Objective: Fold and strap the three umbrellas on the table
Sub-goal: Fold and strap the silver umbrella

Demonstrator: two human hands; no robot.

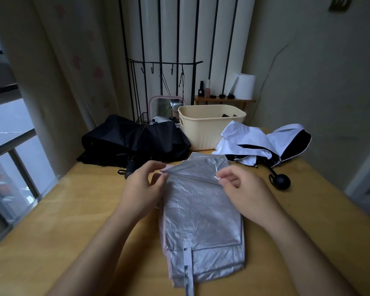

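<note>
left grip point(142, 186) and right grip point(247, 190) bare, both forearms bare too.

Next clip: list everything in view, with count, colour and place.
table: 1, tan wood, under the umbrellas
silver umbrella: 1, silver with pink edge, flat, near middle
black umbrella: 1, black, far left
white umbrella: 1, white outside, black inside, far right
basket: 1, cream, back middle
mirror: 1, pink frame, behind basket
paper roll: 1, white, shelf at back right
left hand: 1, pinches silver umbrella's left edge
right hand: 1, pinches its right edge
</note>
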